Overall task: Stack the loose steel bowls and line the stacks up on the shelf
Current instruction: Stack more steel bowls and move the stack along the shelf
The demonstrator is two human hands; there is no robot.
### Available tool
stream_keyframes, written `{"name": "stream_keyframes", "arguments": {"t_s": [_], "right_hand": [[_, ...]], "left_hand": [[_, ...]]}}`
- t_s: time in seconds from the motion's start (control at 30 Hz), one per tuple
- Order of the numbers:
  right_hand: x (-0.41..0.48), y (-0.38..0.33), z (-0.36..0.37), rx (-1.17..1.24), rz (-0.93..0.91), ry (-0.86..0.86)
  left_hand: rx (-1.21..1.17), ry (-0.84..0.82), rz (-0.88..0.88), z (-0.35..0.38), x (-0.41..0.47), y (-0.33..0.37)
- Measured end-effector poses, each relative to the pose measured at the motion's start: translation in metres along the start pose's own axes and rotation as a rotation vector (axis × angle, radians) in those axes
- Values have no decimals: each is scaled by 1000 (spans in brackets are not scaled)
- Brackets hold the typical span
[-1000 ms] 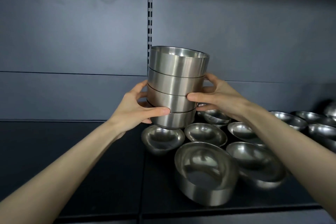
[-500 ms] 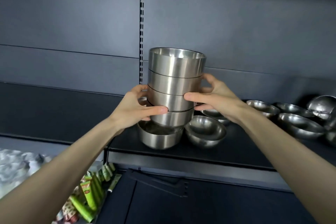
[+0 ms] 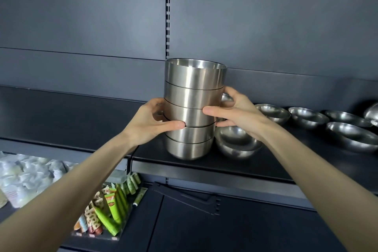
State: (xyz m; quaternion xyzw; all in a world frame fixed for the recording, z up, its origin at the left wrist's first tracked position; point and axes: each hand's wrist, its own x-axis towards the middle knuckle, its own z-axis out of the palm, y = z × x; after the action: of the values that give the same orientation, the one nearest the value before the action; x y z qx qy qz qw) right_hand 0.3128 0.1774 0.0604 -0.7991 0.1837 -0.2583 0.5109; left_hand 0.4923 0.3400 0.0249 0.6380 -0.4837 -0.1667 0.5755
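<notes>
So there's a stack of steel bowls [image 3: 194, 96], five high, clamped between both hands. The left hand [image 3: 151, 122] wraps the lower-middle of the stack, thumb across the front. The right hand [image 3: 237, 114] grips the other side, thumb a bit higher. The bottom bowl is down at the shelf [image 3: 204, 162], near its front edge, though I honestly can't tell if it's resting yet. A loose bowl [image 3: 237, 143] sits just under the right hand, with more loose bowls [image 3: 306, 117] further right. Green packets [image 3: 114, 208] lie below the left forearm.
</notes>
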Motion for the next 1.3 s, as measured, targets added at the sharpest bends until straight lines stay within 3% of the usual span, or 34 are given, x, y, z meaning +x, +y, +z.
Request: {"name": "stream_keyframes", "arguments": {"t_s": [0.3, 0.5, 0.87, 1.1, 1.3], "right_hand": [[-6, 1, 8, 1, 29, -31], [-24, 9, 22, -102, 5, 93], [-33, 9, 43, 16, 54, 104], [-29, 5, 53, 62, 119, 92], [-32, 2, 58, 88, 115, 166]], "left_hand": [[4, -36, -7, 1, -5, -16], [-111, -141, -84, 1, -17, -24], [-13, -15, -71, 3, -29, -33], [-136, -139, -93, 2, -30, -32], [-198, -98, -80, -2, -34, -32]]}}
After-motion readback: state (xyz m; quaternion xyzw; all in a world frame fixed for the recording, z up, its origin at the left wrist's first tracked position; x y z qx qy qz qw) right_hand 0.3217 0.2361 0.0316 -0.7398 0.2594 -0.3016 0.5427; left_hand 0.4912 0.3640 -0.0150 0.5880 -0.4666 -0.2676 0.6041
